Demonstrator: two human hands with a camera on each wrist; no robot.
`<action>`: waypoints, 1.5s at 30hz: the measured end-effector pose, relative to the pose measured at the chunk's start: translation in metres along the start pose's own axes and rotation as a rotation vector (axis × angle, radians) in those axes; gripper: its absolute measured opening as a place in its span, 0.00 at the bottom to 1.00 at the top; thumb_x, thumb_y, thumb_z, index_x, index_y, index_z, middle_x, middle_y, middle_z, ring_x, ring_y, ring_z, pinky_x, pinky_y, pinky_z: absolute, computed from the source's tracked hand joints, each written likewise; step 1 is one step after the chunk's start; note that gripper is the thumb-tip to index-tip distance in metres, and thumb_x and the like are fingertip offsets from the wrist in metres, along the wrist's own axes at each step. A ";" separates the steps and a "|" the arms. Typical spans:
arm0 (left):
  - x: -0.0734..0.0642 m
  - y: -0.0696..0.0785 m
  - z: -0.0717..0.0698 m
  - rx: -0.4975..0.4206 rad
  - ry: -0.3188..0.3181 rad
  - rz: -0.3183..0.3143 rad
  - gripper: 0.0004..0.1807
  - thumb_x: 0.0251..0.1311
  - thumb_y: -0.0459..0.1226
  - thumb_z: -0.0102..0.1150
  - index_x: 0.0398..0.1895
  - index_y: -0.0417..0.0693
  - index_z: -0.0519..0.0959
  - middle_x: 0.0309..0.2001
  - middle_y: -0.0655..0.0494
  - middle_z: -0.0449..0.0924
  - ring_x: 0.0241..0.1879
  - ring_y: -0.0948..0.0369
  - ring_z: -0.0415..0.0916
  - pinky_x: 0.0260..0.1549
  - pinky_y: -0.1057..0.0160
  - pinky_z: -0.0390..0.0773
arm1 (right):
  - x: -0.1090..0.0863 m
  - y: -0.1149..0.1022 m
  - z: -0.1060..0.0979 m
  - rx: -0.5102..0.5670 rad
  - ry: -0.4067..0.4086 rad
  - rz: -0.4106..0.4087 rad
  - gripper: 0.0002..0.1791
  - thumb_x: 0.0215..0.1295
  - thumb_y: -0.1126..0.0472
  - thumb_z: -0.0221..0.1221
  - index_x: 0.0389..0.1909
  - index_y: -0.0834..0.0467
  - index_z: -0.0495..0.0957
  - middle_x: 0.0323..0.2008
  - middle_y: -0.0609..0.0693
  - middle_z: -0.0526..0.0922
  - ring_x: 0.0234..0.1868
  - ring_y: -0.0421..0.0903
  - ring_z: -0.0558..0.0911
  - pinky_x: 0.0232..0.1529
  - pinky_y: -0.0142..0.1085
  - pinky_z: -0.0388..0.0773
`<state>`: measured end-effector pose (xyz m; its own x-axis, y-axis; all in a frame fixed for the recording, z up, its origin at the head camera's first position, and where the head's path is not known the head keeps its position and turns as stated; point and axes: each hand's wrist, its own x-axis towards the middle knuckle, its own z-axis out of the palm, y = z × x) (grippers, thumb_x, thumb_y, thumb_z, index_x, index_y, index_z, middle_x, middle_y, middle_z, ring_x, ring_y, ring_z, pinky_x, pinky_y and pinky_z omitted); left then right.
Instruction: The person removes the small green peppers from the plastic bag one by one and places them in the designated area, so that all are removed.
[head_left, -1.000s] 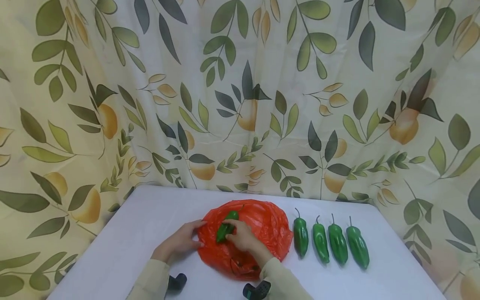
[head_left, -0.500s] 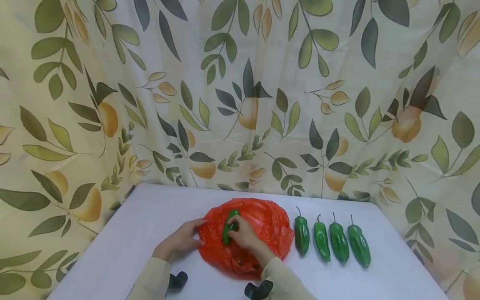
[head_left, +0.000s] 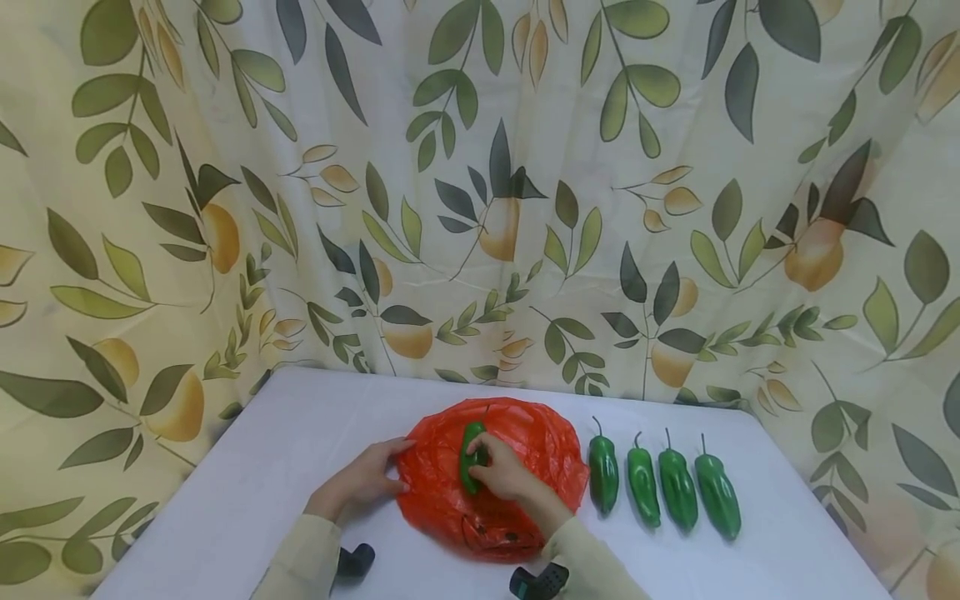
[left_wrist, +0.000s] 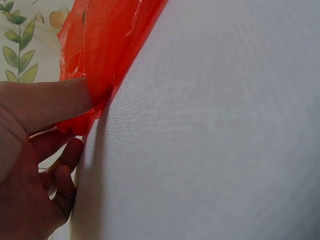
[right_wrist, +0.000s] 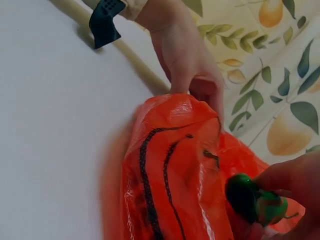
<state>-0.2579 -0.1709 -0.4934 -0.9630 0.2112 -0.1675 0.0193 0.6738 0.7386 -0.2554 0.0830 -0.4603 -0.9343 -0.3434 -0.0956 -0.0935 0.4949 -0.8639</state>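
Note:
A red plastic bag (head_left: 536, 442) lies spread on the white table, its mouth facing up. At the bag's left edge, my left hand (head_left: 360, 477) pinches the plastic; the left wrist view has the thumb (left_wrist: 60, 102) across the red film and other fingers behind it. Over the middle of the bag, my right hand (head_left: 504, 472) grips a green chili pepper (head_left: 471, 446) between thumb and fingers. Seen from the right wrist, the pepper (right_wrist: 242, 196) points its blunt end at the camera, close beside the bag's bulging wall (right_wrist: 175, 170), which carries black printed lines.
Several green chili peppers (head_left: 677, 487) lie in a row right of the bag, stems toward the back. A curtain with leaf and fruit print (head_left: 480, 208) hangs behind the white table (head_left: 300, 425). Dark devices (head_left: 356, 561) sit at both wrists.
My right hand has shifted slightly to the right over the bag with the pepper, which has turned more upright in the head view. The left hand stays at the bag's edge.

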 end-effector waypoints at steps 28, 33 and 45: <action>0.000 -0.004 -0.002 -0.022 -0.039 0.122 0.39 0.54 0.32 0.71 0.72 0.49 0.70 0.73 0.47 0.69 0.73 0.42 0.63 0.70 0.35 0.67 | -0.031 0.014 -0.041 0.110 -0.207 -0.094 0.25 0.75 0.64 0.53 0.71 0.48 0.70 0.70 0.59 0.70 0.67 0.62 0.71 0.58 0.52 0.83; 0.001 -0.003 -0.001 -0.031 -0.044 0.121 0.39 0.54 0.33 0.71 0.72 0.50 0.70 0.73 0.47 0.68 0.74 0.42 0.62 0.71 0.35 0.65 | -0.043 0.016 -0.051 0.137 -0.210 -0.092 0.26 0.75 0.61 0.54 0.72 0.47 0.68 0.72 0.60 0.68 0.65 0.58 0.74 0.56 0.49 0.85; 0.000 -0.001 -0.005 -0.029 -0.037 0.079 0.39 0.54 0.34 0.72 0.72 0.53 0.70 0.73 0.49 0.69 0.74 0.43 0.62 0.69 0.35 0.67 | -0.071 0.021 -0.085 0.114 -0.085 -0.074 0.29 0.73 0.58 0.57 0.73 0.46 0.67 0.73 0.66 0.63 0.61 0.55 0.79 0.54 0.50 0.86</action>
<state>-0.2592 -0.1745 -0.4909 -0.9481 0.2896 -0.1314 0.0869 0.6334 0.7689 -0.2206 0.1853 -0.4294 -0.8933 -0.4444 -0.0676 -0.1165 0.3742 -0.9200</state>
